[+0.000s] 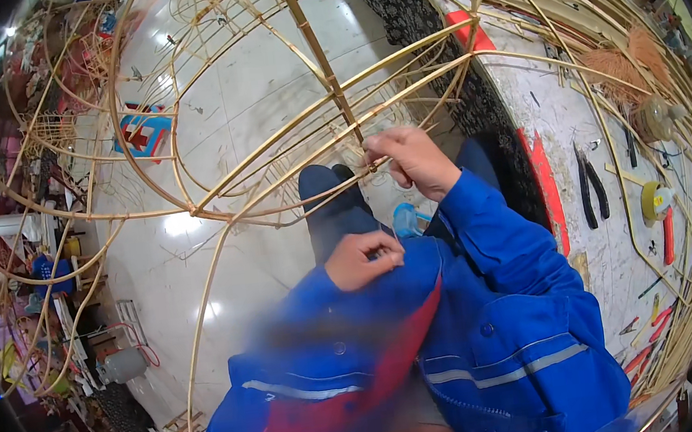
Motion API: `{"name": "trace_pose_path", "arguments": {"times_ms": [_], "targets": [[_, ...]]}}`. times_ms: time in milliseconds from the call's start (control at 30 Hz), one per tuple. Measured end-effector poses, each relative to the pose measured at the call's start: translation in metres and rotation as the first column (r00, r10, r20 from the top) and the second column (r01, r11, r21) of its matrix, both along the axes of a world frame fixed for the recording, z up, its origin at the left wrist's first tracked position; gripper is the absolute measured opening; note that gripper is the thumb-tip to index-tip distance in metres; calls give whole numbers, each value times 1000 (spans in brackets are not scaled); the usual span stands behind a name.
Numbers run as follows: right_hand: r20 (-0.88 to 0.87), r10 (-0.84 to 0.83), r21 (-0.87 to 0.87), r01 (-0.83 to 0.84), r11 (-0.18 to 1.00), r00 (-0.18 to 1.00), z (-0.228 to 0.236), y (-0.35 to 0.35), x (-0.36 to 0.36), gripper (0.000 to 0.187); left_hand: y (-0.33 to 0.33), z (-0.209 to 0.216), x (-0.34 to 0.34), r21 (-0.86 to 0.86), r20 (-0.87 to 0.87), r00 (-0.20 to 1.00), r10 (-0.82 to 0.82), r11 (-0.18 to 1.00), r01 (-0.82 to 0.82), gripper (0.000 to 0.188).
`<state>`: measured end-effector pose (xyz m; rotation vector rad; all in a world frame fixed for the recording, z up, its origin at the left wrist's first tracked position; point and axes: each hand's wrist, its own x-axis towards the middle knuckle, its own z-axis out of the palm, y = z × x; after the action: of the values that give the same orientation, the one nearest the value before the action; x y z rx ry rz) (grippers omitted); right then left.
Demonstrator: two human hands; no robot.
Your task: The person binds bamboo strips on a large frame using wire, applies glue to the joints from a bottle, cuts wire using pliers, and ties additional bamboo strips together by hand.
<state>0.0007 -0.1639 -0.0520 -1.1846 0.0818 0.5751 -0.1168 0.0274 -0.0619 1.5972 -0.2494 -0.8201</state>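
A large frame of bent bamboo strips (288, 150) spreads in front of me over my knees. At its near side, where a darker bamboo rod (317, 50) comes down to the curved strips, my right hand (418, 162) pinches the joint with thumb and fingertips. Lower and to the left, my left hand (359, 260) is held near my lap, apart from the frame. Its fingers are curled together; anything between them is too small to make out. Both arms wear blue sleeves.
A white workbench on the right carries black-handled pliers (590, 190), a yellow tape roll (655, 202), red-handled tools and many bamboo strips (687, 290). A blue-and-red box (143, 132) lies on the tiled floor. Clutter and a grey gas cylinder (121, 366) stand at left.
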Motion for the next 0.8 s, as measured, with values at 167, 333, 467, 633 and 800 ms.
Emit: {"name": "trace_pose_path", "arguments": {"times_ms": [167, 333, 467, 633, 800], "targets": [[-64, 73, 198, -59, 978, 995, 4, 3, 1, 27, -5, -9, 10, 121, 290, 941, -178, 982, 148, 15], [-93, -111, 152, 124, 981, 989, 2, 10, -12, 23, 2, -18, 46, -24, 537, 707, 460, 846, -532, 42], [-77, -121, 124, 130, 984, 990, -1, 5, -22, 21, 6, -13, 91, -133, 182, 740, 648, 761, -634, 58], [48, -268, 71, 265, 962, 962, -16, -6, -4, 18, -9, -15, 123, -305, 269, 766, 584, 806, -507, 51], [156, -347, 30, 346, 938, 925, -25, -12, 21, 17, -19, -19, 127, -430, 65, 749, 660, 695, -576, 49]]}}
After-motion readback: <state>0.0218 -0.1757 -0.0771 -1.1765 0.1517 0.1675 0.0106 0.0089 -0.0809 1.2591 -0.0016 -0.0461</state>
